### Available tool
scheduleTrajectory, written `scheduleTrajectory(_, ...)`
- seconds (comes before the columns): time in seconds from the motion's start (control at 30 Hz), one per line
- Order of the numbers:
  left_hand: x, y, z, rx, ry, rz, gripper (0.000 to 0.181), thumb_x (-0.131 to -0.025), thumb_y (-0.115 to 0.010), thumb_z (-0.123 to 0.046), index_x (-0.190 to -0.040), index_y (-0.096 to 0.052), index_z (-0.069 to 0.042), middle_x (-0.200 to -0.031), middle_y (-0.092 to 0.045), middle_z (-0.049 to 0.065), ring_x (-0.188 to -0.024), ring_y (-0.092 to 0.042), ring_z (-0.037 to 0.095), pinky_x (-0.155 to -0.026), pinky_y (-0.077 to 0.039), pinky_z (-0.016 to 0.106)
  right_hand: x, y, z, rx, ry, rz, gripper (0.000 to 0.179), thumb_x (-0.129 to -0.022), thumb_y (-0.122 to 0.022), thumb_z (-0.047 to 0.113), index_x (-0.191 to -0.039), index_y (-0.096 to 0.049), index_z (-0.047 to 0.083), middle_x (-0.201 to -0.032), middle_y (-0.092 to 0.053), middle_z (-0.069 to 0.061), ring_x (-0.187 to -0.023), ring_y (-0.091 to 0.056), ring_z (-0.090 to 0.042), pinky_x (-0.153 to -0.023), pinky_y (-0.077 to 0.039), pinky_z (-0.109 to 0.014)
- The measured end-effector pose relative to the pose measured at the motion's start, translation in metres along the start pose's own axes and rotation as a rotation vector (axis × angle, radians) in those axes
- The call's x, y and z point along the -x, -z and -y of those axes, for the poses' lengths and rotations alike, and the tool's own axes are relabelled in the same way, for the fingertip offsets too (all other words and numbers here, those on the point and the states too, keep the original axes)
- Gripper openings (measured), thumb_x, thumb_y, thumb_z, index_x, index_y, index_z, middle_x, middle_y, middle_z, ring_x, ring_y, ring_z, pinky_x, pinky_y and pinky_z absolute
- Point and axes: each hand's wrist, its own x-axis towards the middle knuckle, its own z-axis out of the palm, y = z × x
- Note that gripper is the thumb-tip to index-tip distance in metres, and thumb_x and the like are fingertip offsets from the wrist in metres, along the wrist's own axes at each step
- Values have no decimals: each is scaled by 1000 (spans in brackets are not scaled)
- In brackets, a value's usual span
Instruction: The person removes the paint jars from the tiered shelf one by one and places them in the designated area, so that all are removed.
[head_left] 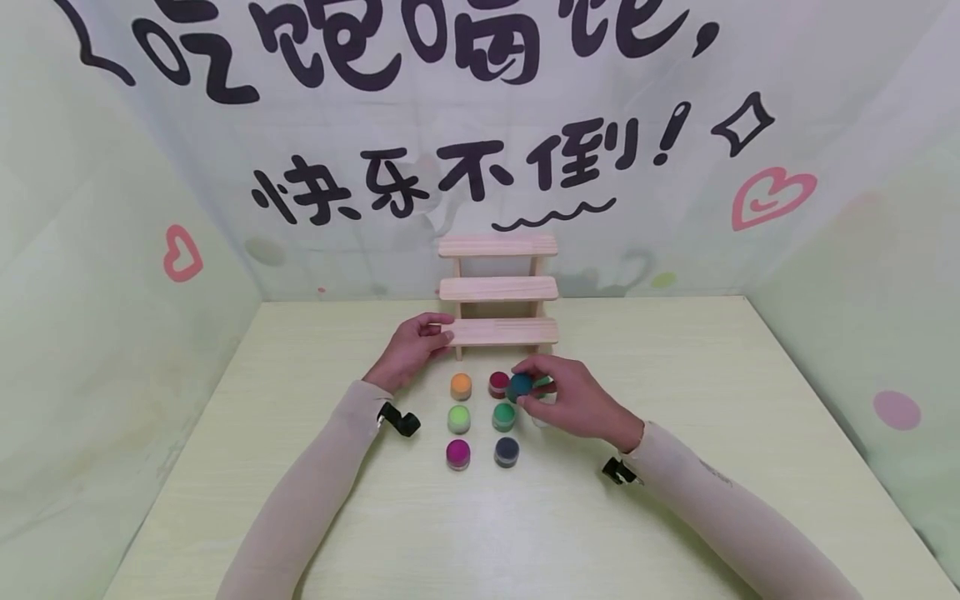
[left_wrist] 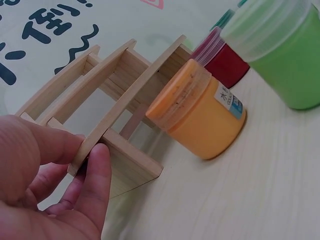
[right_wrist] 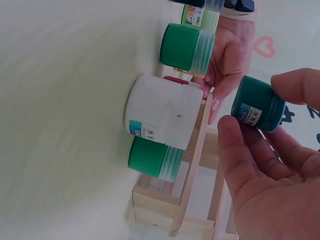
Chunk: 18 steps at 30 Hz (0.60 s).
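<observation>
My left hand (head_left: 408, 350) pinches the left end of the lowest step of a three-step wooden display stand (head_left: 498, 289); the left wrist view shows thumb and fingers at the board's corner. Up off the table, my right hand (head_left: 573, 396) holds a dark teal paint jar (right_wrist: 257, 105) between thumb and fingertips, in front of the stand's right half. Close below that hand stand a white jar (right_wrist: 160, 110) and a green jar (right_wrist: 155, 157), mostly hidden in the head view. A dark red jar (head_left: 498, 383) is just left of the held one.
More paint jars stand in front of the stand: orange (head_left: 461, 386), light green (head_left: 458, 418), green (head_left: 504, 416), magenta (head_left: 458, 454) and dark grey (head_left: 506, 452). Behind the pale table (head_left: 360, 533) hangs a printed cloth (head_left: 360, 250), with cloth at both sides too.
</observation>
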Motion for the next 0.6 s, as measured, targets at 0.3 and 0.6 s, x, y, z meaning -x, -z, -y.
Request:
scheduleTrajectory(0.3,-2,0,0,6,6,-1,36,-100,-67,1,-136,-65,-2,-108,-57,6,-96,-64,14,-89,-64,23,15,4,-3,3,11,1,35,-92,-82,11,-124,-69,13,-110,-72,5,-98,-71,-13,-88,-67,-42)
scheduleTrajectory(0.6,-1,-1,0,1,0,-9,36,-100,-67,1,-136,-64,-1,-107,-57,6,-96,-64,14,-90,-64,24,27,2,-6,19,20,14,35,-91,-82,12,-124,-68,14,-111,-71,4,-95,-73,-19,-86,-67,-38)
